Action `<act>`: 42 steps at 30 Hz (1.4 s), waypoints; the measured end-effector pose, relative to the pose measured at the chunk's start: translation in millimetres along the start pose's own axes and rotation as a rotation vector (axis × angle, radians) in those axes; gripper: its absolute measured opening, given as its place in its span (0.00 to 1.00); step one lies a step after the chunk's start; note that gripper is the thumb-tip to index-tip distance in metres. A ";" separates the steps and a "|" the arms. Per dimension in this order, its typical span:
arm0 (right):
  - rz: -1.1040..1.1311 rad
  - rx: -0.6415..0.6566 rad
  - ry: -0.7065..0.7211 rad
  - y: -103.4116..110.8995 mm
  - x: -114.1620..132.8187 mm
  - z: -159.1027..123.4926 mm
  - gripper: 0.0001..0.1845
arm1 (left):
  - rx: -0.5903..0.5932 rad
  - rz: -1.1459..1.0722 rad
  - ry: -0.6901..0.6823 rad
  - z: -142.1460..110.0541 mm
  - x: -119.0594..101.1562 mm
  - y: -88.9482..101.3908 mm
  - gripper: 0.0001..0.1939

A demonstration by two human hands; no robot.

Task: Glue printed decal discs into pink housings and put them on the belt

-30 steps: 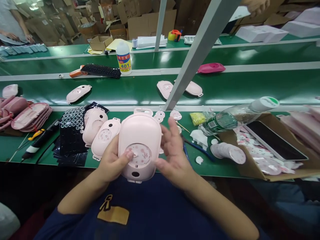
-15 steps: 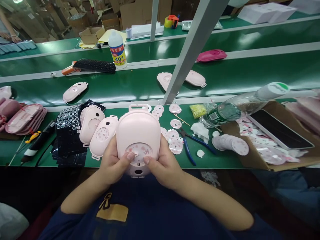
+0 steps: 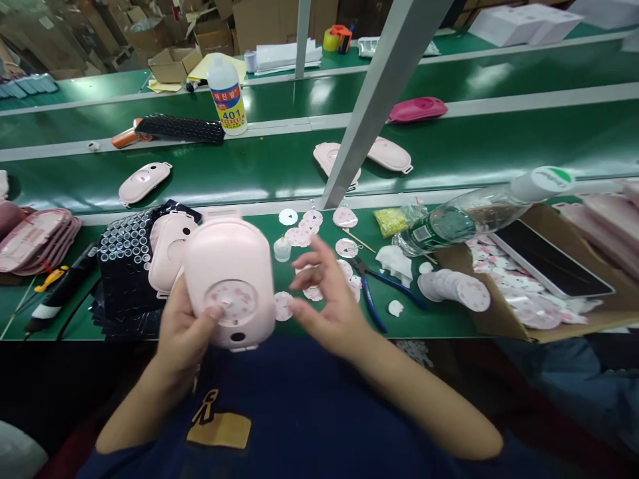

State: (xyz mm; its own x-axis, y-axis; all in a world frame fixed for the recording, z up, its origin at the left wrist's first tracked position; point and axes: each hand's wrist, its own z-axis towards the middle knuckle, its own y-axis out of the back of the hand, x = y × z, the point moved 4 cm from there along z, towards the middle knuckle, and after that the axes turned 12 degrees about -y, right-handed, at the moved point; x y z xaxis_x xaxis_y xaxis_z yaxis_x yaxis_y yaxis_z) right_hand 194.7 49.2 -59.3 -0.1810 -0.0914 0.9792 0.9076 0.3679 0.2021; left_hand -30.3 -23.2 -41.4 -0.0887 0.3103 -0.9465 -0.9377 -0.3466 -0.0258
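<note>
My left hand (image 3: 184,332) grips a pale pink plastic case (image 3: 227,279) by its lower left side, thumb on the round patterned sticker on its front. The case is held upright over the near edge of the green bench (image 3: 449,319). My right hand (image 3: 329,303) is off the case, just to its right, fingers spread and motion-blurred, above several round pink stickers (image 3: 309,223) scattered on the bench. Blue-handled pliers (image 3: 372,293) lie right of that hand.
More pink shells (image 3: 167,249) and a black sheet of round pads (image 3: 124,243) lie to the left. A water bottle (image 3: 474,213) rests on a cardboard box (image 3: 504,313) of stickers holding a tablet (image 3: 549,259). A grey post (image 3: 369,106) rises centre. A 401 glue bottle (image 3: 227,96) stands behind.
My right hand has let go of the case and opened to its right. My left hand has carried the case leftward.
</note>
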 end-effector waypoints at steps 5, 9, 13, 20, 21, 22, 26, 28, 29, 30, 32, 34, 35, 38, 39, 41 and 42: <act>-0.461 -0.192 -0.180 18.0 -39.7 53.0 0.41 | -0.155 -0.036 -0.027 12.7 14.6 18.4 0.22; -0.476 -0.088 -0.155 -6.8 -50.0 79.2 0.25 | -0.076 0.000 -0.045 14.2 16.0 9.6 0.26; -0.353 -0.038 -0.078 2.4 -38.2 69.9 0.16 | -0.007 0.080 -0.036 9.3 17.3 11.0 0.31; -0.255 0.167 0.262 45.8 27.8 5.4 0.22 | 0.175 0.053 -0.132 6.4 16.3 -4.6 0.29; -0.321 0.196 0.275 44.8 35.8 -1.9 0.23 | 0.208 0.069 -0.158 7.1 14.0 -8.7 0.30; -0.391 0.209 0.273 42.7 42.2 -8.0 0.23 | 0.241 0.093 -0.184 7.7 11.5 -12.1 0.31; -0.623 0.163 0.286 33.7 57.8 -25.1 0.25 | 0.335 0.197 -0.282 6.8 3.3 -17.2 0.37; -0.675 0.114 0.317 32.4 62.0 -30.0 0.23 | 0.357 0.236 -0.317 5.0 1.1 -16.3 0.40; -0.688 0.097 0.327 32.3 63.3 -31.6 0.23 | 0.368 0.246 -0.330 4.2 0.2 -16.0 0.41; -0.694 0.085 0.331 32.5 64.3 -32.6 0.22 | 0.380 0.252 -0.342 3.6 -0.8 -16.1 0.42; -0.699 0.085 0.336 33.0 65.5 -34.1 0.21 | 0.408 0.254 -0.368 3.2 -3.0 -17.2 0.43; -0.723 0.095 0.335 33.3 66.2 -35.2 0.19 | 0.421 0.251 -0.406 3.2 -5.5 -18.4 0.43; -0.741 0.096 0.336 33.7 66.6 -35.8 0.18 | 0.424 0.249 -0.424 3.0 -6.4 -18.7 0.43; -0.780 0.104 0.345 34.1 67.9 -38.1 0.17 | 0.429 0.261 -0.444 1.2 -6.4 -18.1 0.44; -0.783 0.104 0.353 34.0 68.6 -38.9 0.17 | 0.431 0.273 -0.441 0.3 -5.9 -17.6 0.44; -0.792 0.108 0.358 33.2 69.2 -40.5 0.18 | 0.437 0.290 -0.439 -1.6 -5.3 -17.0 0.44; -0.797 0.113 0.359 32.7 69.3 -41.3 0.18 | 0.437 0.294 -0.443 -2.3 -5.6 -16.9 0.44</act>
State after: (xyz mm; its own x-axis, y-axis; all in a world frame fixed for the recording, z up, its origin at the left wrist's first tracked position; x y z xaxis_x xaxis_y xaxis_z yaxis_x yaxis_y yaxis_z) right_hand 227.5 16.7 14.5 -0.5976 -0.6378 0.4859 0.5159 0.1581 0.8419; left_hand -13.2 -21.1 -36.4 -0.4015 0.6230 -0.6713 -0.8950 -0.1112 0.4320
